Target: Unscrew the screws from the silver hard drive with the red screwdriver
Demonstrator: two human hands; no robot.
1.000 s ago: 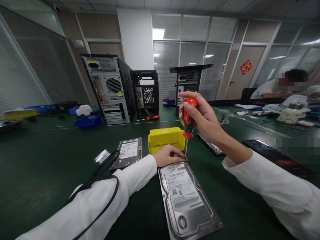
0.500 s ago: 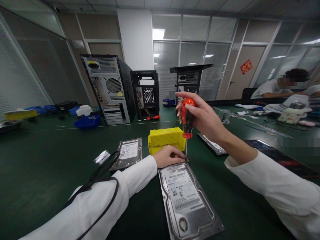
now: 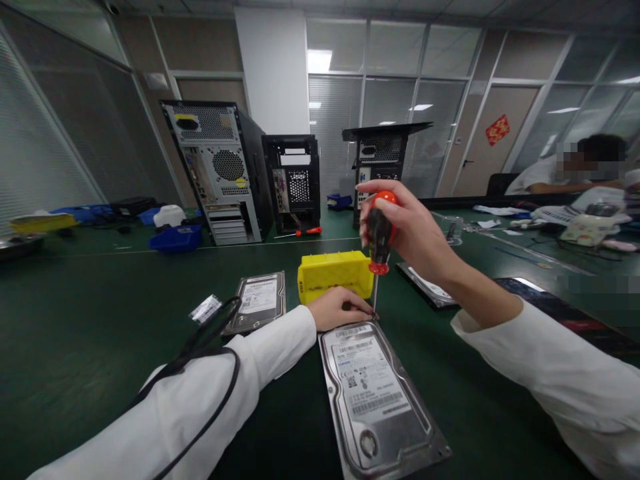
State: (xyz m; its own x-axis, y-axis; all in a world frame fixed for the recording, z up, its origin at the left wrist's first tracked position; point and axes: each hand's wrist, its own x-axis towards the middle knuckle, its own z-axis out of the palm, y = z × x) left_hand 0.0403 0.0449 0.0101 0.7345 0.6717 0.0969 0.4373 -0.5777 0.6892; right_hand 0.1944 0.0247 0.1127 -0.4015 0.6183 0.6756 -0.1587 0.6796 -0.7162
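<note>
Right hand (image 3: 415,233) grips screwdriver (image 3: 380,240) upright, left hand (image 3: 340,308) presses hard drive (image 3: 375,393) far edge.

Glass-partitioned office walls (image 3: 440,100), white pillar (image 3: 274,67), ceiling light panel (image 3: 319,60), long green-topped table (image 3: 90,313).

A dark green table (image 3: 90,333) fills the lower frame. On it lie a hard drive (image 3: 377,393) at bottom centre, a second hard drive (image 3: 257,300) left of centre, a yellow bin (image 3: 333,275) mid-frame, and computer towers (image 3: 220,173) at upper left.
</note>
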